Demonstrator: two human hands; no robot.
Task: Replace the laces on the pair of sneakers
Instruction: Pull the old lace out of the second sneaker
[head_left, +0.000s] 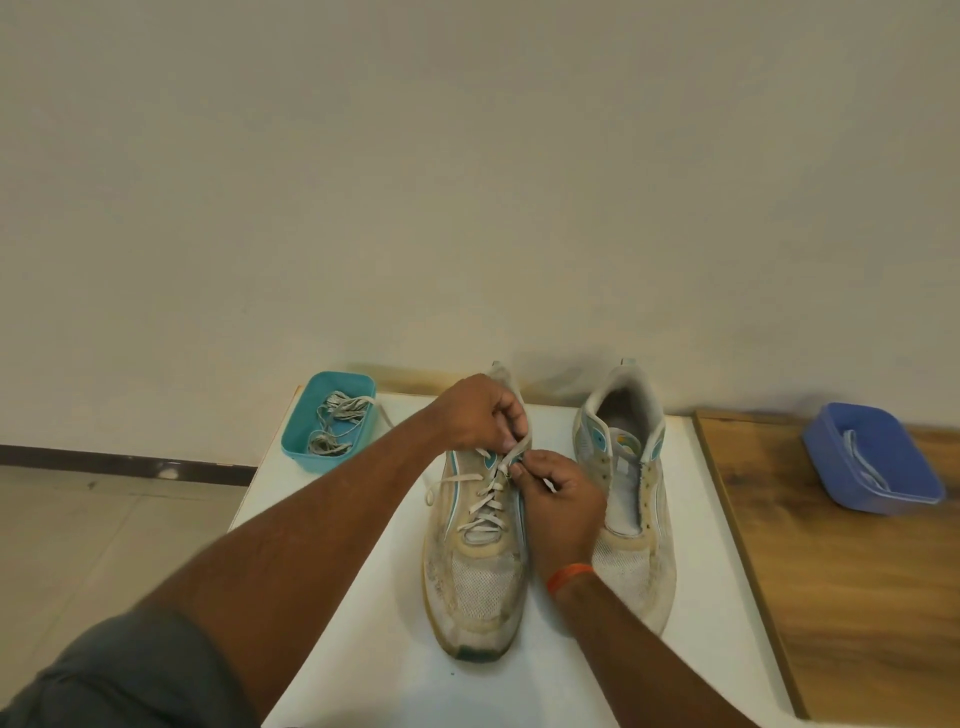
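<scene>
Two worn white sneakers with teal trim stand side by side on a white table (363, 623), toes toward me. The left sneaker (475, 582) carries a white lace (483, 501) criss-crossed up most of its eyelets, with one loose end trailing off its left side. My left hand (480, 415) pinches the lace at the sneaker's top, near the tongue. My right hand (563, 501) pinches the lace end at a top eyelet on the right side. The right sneaker (631, 519) has bare eyelets and no lace.
A teal box (304, 447) at the table's back left holds tangled whitish laces. A blue box (852, 483) with a pale lace inside sits on the wooden table (857, 597) to the right. A wall rises close behind both tables; tiled floor lies to the left.
</scene>
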